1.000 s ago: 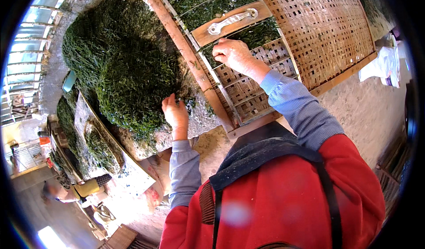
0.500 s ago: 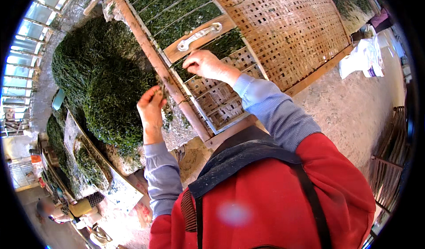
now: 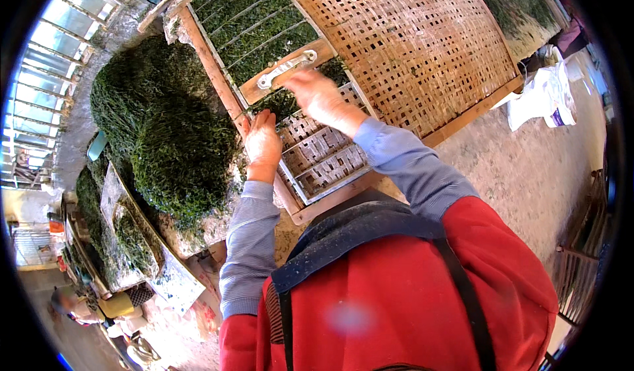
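Board (image 3: 288, 72) with metal pull handle lies just beyond both hands, its length slanting up rightward across the slatted frame (image 3: 337, 185), nearer the blurred right hand (image 3: 321, 102) than the narrow-fingered left hand (image 3: 263, 145), either's grip I cannot tell.

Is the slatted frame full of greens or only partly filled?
The slatted frame is partly filled: green strands cover its far sections, while bare woven matting shows through the nearest ones.
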`<action>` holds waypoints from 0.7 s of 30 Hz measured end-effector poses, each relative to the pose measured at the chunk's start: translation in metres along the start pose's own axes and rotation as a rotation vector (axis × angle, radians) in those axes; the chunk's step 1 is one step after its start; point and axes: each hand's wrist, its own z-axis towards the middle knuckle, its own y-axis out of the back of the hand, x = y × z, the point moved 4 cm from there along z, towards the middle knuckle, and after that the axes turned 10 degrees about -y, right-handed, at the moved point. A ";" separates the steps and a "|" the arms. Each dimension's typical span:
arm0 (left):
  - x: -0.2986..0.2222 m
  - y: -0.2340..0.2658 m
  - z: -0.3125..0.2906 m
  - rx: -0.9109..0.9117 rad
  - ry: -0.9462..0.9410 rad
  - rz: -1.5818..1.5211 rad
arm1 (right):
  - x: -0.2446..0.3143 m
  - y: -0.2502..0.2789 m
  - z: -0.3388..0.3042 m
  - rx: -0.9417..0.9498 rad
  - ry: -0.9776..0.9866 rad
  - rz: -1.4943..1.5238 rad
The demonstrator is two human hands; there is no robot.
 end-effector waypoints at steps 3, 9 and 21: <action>-0.008 -0.001 -0.007 -0.044 -0.009 0.031 | 0.016 -0.015 -0.017 0.384 0.130 -0.298; -0.003 0.006 -0.002 -0.056 0.043 -0.052 | -0.009 0.000 -0.030 0.343 0.082 -0.133; -0.030 -0.012 0.004 0.118 0.020 0.179 | -0.033 0.024 -0.012 0.679 -0.185 -0.371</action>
